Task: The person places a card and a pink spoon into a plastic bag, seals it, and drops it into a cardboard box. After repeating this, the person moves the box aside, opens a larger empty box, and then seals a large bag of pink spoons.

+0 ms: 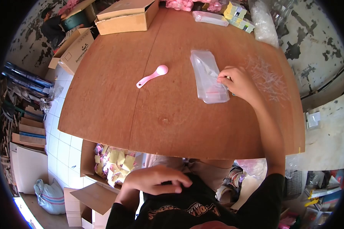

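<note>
My right hand (239, 82) is over the right edge of a stack of clear plastic bags (204, 72), its thumb and fingers pinched together on the plastic of a bag. A small dark bit shows under the heel of that hand; I cannot make out what it is. To the left of the bags, a pink measuring spoon (153, 76) lies on the wooden table with its round end pointing away from me. My left hand (158, 180) is in front of my body, below the table edge, holding nothing, with its fingers loosely stretched and apart.
A cardboard box (122, 23) stands at the table's far left. Clear packs (210, 18), yellow cartons (237, 15) and a plastic roll (264, 26) lie at the far right. Beneath the near edge is a box of packed items (116, 160). Another person (53, 28) sits far left.
</note>
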The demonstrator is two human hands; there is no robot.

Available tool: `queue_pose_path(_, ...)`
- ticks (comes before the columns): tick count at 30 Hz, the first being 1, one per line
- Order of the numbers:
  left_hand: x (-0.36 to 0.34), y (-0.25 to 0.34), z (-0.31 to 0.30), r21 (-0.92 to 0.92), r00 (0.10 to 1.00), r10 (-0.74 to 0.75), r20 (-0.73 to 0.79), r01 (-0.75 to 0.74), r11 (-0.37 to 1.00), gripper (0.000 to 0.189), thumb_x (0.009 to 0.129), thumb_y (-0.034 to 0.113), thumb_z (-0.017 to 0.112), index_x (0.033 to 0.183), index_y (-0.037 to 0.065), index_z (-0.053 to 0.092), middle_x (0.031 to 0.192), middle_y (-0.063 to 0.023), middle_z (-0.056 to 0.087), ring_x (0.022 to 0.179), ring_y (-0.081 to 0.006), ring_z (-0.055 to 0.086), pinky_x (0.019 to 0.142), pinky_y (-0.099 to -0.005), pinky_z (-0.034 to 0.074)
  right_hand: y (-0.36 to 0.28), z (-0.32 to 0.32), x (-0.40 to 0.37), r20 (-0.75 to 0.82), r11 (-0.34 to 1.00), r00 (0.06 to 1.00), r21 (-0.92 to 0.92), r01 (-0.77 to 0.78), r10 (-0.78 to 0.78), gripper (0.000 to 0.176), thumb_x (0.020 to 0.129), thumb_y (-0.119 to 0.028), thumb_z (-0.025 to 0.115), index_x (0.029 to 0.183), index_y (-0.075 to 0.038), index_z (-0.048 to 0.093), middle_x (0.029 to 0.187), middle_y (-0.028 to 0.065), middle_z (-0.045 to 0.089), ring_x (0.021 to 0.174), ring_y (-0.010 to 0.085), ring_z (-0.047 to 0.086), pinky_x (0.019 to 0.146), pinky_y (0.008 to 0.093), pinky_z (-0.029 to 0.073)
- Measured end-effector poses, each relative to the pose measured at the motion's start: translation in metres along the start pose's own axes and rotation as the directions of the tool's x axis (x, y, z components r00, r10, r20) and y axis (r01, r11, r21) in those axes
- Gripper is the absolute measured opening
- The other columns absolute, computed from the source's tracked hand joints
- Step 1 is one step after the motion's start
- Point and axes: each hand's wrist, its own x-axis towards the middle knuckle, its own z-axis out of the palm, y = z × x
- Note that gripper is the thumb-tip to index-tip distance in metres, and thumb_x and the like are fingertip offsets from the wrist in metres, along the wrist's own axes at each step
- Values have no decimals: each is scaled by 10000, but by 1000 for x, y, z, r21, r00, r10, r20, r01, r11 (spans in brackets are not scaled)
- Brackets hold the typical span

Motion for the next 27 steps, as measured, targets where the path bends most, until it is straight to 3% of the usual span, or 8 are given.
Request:
queue_pose_path(4,28,9,2,-22,946,47,-322,-57,998,350,931,38,600,1275,-1,549,1139,-109,654,1037,-193,646,889,-317,509,-21,-12,-13,-73,995,993,-57,86,-90,126,847,-79,622,880,26,683,838,167,658,760,346,641,684,399,493)
queue_pose_path(6,52,10,-2,-232,801,35,-598,-216,948,461,951,49,569,1384,-16,425,1312,-136,546,1207,-215,545,1008,-341,437,-32,-11,-21,-122,987,984,-104,119,-132,81,821,-61,622,849,4,660,822,146,629,759,338,633,664,414,491)
queue_pose_path(9,77,2,-12,-328,734,-13,-679,-288,900,577,961,137,551,1447,-33,290,1403,-194,437,1288,-300,469,1106,-406,353,-47,-9,-36,-122,906,946,-347,242,-300,42,773,-60,626,813,-54,638,805,101,593,758,297,621,655,408,482)
queue_pose_path(13,97,5,-17,-567,747,-149,-648,-343,749,569,963,154,552,1432,-46,297,1367,-191,468,1259,-290,496,1084,-411,384,-86,-1,-55,-126,845,889,-392,363,-440,55,717,-82,632,762,-92,602,762,52,543,739,241,591,632,374,461)
queue_pose_path(19,108,-14,-17,-487,710,-117,-695,-345,803,405,974,66,481,1355,-36,388,1268,-174,559,1166,-260,577,990,-391,490,-96,17,-74,-125,758,817,-473,449,-563,113,651,-130,644,735,-101,575,729,3,487,699,185,525,605,334,420)
queue_pose_path(24,103,-6,-18,-474,590,-111,-799,-506,721,372,970,35,449,1339,-10,417,1220,-175,590,1135,-265,600,971,-415,510,-94,6,-80,-248,869,849,-309,387,-467,128,744,-138,704,819,-80,617,836,23,585,778,208,588,636,350,456)
queue_pose_path(26,98,-6,-23,-467,530,-108,-841,-612,638,385,967,16,436,1350,-1,397,1229,-194,583,1159,-305,587,974,-458,511,-76,-10,-77,-254,960,962,-280,30,-104,189,764,-135,732,908,-58,638,921,55,632,836,275,626,710,394,496)
queue_pose_path(27,97,-5,-24,-469,531,-109,-840,-613,636,385,967,16,436,1350,-1,397,1229,-194,583,1159,-305,587,974,-458,511,-59,-16,-74,-252,959,962,-282,28,-103,189,764,-135,732,908,-58,638,921,55,632,836,275,626,710,394,496)
